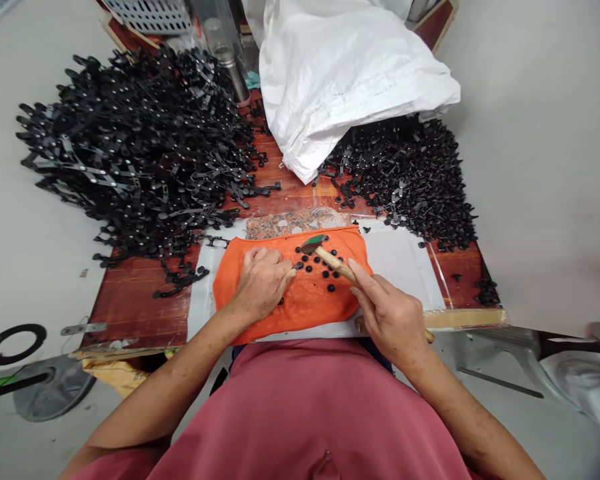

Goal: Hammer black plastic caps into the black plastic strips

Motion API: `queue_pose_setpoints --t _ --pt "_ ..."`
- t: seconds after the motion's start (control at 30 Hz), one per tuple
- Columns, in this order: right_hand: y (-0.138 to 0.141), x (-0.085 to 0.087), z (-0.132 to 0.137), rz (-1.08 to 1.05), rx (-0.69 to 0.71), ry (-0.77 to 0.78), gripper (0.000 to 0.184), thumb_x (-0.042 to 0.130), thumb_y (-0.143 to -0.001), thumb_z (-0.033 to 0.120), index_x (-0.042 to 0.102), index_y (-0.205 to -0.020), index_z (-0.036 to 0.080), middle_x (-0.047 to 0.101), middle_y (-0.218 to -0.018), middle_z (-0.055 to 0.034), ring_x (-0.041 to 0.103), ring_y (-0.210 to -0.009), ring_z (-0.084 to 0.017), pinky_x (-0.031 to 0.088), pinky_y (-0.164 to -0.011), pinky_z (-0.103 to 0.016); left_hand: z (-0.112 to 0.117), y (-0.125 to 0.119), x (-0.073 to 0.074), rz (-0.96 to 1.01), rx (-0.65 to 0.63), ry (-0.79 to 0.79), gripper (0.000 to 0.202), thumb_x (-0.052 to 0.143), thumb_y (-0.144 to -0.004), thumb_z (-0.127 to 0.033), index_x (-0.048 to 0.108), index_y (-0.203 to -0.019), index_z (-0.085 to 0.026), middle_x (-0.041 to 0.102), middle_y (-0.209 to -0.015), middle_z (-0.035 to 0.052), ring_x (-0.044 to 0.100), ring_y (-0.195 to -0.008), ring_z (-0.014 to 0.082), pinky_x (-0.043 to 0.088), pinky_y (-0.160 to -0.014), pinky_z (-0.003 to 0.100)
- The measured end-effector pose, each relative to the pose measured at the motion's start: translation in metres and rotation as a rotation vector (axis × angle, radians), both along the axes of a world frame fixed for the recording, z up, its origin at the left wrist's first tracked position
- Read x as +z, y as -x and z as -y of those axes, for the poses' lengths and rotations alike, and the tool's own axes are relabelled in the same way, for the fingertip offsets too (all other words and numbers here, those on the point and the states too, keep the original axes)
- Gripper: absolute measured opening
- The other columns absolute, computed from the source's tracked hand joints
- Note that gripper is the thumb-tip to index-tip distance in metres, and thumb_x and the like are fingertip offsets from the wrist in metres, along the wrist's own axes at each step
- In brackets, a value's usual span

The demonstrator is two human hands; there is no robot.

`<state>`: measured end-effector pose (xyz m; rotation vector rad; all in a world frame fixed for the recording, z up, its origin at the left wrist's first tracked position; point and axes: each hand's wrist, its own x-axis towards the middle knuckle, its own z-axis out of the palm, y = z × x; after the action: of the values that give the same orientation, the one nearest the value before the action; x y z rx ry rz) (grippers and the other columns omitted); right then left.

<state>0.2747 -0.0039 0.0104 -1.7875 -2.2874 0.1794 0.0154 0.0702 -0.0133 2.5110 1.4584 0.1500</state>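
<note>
My right hand (394,312) is closed round the wooden handle of a hammer (334,262), its dark, partly green head held over the orange cloth (280,313). With thumb and fingers pinched, my left hand (264,281) grips a small black plastic part (299,266) on that cloth, just left of the hammer. Most of this part is hidden by my fingers. Several round black plastic pieces (331,288) lie scattered on the cloth below and around the hammer head. Under the cloth is a white sheet (405,267) on the table.
A tall heap of black jointed strips (145,147) covers the table's left side. At the right lies a pile of small black pieces (420,187), partly under a white sack (350,67). A metal flask (234,77) and a white basket (153,15) stand at the back.
</note>
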Motion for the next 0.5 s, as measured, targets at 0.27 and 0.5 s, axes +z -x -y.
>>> queue_pose_setpoints --t 0.27,0.5 --pt "0.01 0.0 -0.002 0.119 0.006 0.145 0.051 0.044 -0.107 0.028 0.047 -0.157 0.03 0.074 -0.088 -0.0029 0.068 -0.066 -0.016 0.041 -0.056 -0.025 0.001 0.001 -0.006 0.024 -0.004 -0.033 0.045 0.036 -0.107 -0.039 0.067 -0.083 -0.018 0.059 -0.089 0.0068 0.049 -0.089 0.0236 0.035 -0.095 0.047" --pt "0.0 -0.002 -0.006 -0.347 -0.016 0.126 0.048 0.044 -0.107 0.032 0.051 -0.154 0.03 0.076 -0.124 -0.0056 0.075 -0.104 -0.02 0.057 -0.09 -0.029 -0.01 0.008 0.003 0.308 0.091 0.118 0.04 0.047 -0.101 -0.036 0.059 -0.068 -0.018 0.054 -0.073 0.0013 0.05 -0.076 0.0171 0.037 -0.081 0.035"
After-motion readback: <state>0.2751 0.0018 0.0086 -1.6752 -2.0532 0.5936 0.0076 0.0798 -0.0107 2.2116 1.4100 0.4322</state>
